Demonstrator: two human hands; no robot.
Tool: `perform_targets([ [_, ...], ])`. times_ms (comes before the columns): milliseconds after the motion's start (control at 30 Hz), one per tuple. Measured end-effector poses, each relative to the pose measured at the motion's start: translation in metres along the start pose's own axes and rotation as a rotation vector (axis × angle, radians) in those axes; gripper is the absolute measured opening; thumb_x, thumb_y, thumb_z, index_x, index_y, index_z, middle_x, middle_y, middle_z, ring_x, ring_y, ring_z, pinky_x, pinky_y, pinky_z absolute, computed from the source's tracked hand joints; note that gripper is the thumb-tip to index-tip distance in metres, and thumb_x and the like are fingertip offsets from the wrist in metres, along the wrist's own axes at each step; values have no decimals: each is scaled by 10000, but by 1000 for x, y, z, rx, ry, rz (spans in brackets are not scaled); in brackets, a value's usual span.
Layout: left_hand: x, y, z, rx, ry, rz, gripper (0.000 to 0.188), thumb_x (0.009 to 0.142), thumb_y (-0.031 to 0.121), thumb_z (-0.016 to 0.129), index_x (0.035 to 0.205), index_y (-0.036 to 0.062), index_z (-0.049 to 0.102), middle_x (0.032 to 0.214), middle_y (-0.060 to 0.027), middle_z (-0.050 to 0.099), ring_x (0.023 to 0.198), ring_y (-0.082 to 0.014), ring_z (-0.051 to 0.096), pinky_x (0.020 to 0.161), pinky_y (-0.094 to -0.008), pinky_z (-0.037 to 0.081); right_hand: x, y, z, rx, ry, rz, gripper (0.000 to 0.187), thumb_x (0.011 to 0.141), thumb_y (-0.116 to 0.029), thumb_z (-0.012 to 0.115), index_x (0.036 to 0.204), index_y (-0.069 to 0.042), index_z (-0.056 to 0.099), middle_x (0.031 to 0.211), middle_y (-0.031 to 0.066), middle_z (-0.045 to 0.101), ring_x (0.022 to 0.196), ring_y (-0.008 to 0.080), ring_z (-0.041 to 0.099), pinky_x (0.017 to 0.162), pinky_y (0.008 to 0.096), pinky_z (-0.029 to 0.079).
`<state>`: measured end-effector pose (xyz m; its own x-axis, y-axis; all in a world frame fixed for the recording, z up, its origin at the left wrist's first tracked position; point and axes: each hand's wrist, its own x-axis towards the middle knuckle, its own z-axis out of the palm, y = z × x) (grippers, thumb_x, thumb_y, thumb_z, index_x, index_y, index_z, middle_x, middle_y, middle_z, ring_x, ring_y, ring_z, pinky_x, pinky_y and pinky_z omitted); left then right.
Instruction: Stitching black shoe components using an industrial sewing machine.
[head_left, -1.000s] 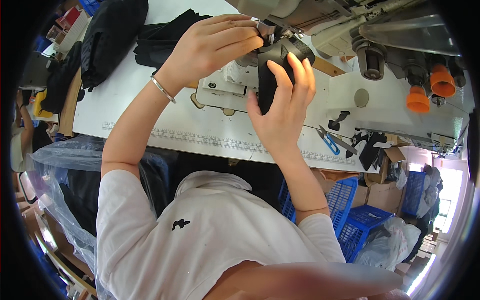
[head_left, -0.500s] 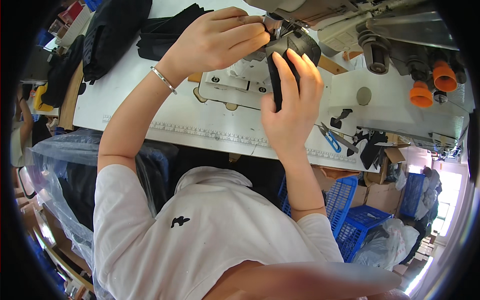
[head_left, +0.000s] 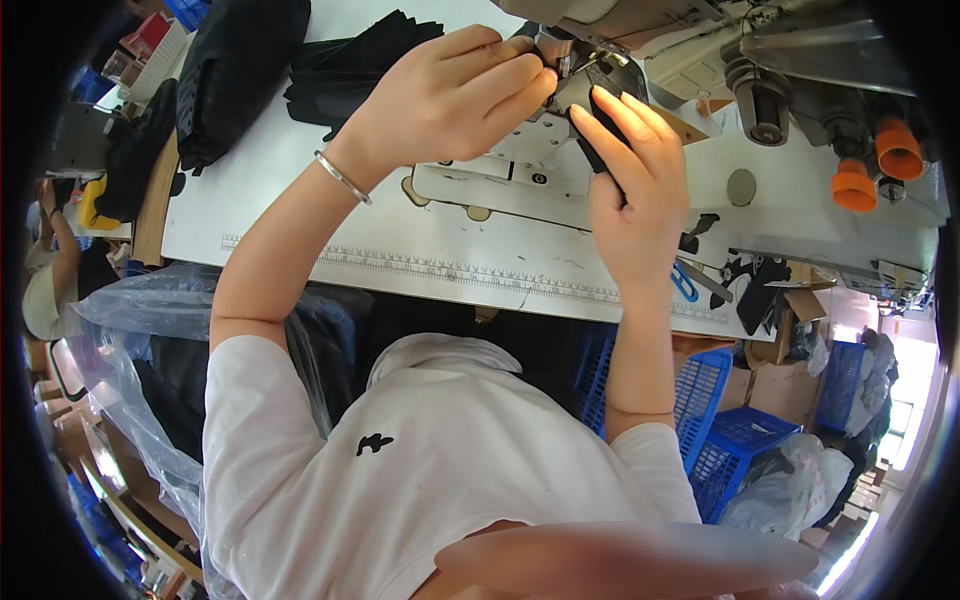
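A sewing machine (head_left: 650,22) stands at the top right, its lit needle area above a white bed plate (head_left: 480,183). My left hand (head_left: 450,100) is closed in a pinch at the left of the needle area, on the edge of dark material mostly hidden by the fingers. Right of the needle, my right hand (head_left: 640,185) holds a black fabric piece (head_left: 597,160), fingers along its top and thumb at its near end. The piece runs up toward the needle. Where it meets the presser foot is hard to make out.
Black fabric pieces (head_left: 345,75) lie stacked at the back left, beside a bulky black item (head_left: 240,85). A ruler strip (head_left: 450,275) runs along the front edge. Blue-handled snips (head_left: 684,282) lie by my right wrist. Blue crates (head_left: 735,440) stand below right. Another person's arm (head_left: 66,245) shows far left.
My right hand has moved right and turned, and the black piece now shows as a narrow, slanted strip. The snips are partly covered by my wrist. The whole view has shifted slightly.
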<state>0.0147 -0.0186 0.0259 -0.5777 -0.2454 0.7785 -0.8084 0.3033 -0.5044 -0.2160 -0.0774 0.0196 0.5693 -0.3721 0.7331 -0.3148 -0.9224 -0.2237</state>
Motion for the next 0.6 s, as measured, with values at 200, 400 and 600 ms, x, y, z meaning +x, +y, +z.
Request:
perform_targets([
  [200, 6, 18, -4, 94, -57, -48, 222, 751, 28, 707, 972, 4, 698, 866, -42, 597, 845, -171, 680, 729, -274, 532, 16, 29, -10, 91, -117, -80, 524, 783, 90, 534, 1164, -165, 786, 1273, 16, 723, 1239, 249, 627, 1026, 378, 525],
  [400, -1, 16, -7, 17, -61, -89, 244, 770, 47, 717, 1014, 48, 714, 949, -66, 628, 952, -213, 704, 771, -307, 546, 22, 37, -10, 121, -136, -79, 512, 799, 79, 515, 1153, -166, 793, 1276, 13, 731, 1211, 242, 646, 1007, 362, 528],
  [600, -1, 21, -4, 62, -71, -139, 268, 768, 77, 728, 1035, 77, 714, 1002, -73, 641, 979, -226, 707, 782, -321, 553, 33, 53, -10, 256, -211, -29, 521, 804, 63, 516, 1159, -186, 805, 1258, 37, 749, 691, 138, 583, 637, 267, 466],
])
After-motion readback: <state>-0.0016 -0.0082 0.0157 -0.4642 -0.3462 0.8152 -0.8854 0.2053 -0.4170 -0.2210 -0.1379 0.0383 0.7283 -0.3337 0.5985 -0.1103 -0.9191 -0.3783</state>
